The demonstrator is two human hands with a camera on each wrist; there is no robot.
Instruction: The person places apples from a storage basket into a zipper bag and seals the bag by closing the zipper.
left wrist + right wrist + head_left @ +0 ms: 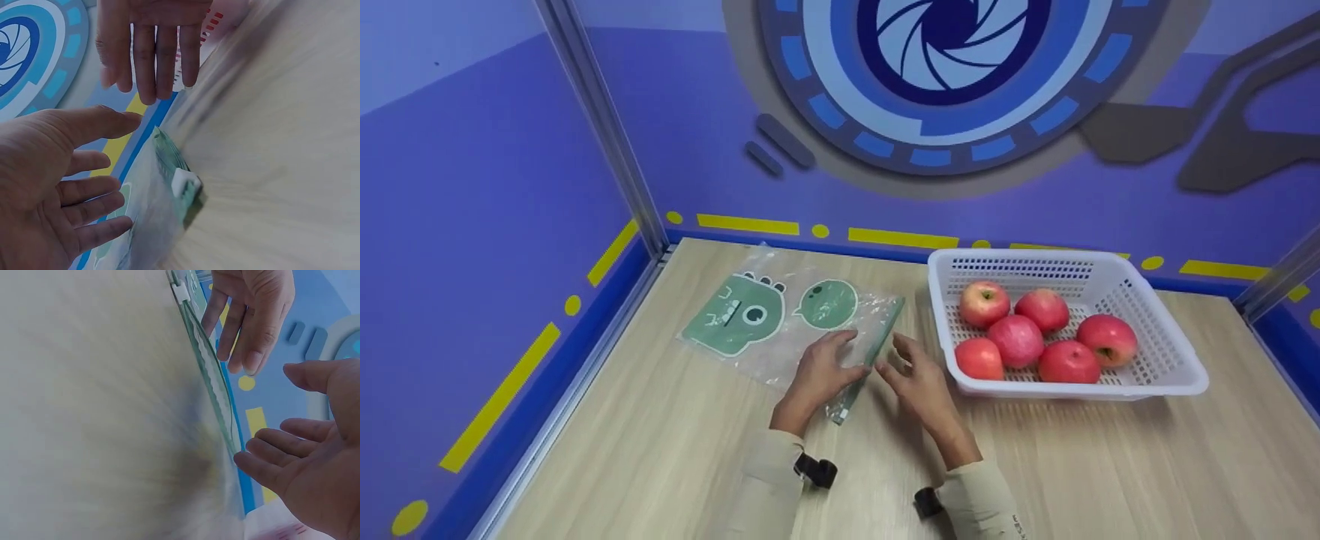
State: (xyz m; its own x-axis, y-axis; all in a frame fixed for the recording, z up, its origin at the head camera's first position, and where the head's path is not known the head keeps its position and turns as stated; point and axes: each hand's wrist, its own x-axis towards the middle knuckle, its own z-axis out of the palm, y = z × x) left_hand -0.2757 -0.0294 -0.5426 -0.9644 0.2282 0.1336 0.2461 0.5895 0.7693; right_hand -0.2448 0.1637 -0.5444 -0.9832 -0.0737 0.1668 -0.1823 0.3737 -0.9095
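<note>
Head: plastic bag (pixel 791 334) on desk (pixel 622 450), below left hand (pixel 821 369), just beside right hand (pixel 920 382); both hands loosely spread, gripping nothing. Left wrist: white slider (pixel 184 183), apart from both hands; bag looks light, floppy, slick. Right wrist: green edge (pixel 211 395) gapes, probably stiffer; pinch there.

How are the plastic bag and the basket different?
The plastic bag is clear with green prints; the basket is plain white. The bag lies nearly flat, while the basket stands upright with raised walls. The basket holds six apples; the bag holds none. Both rest on the table.
</note>
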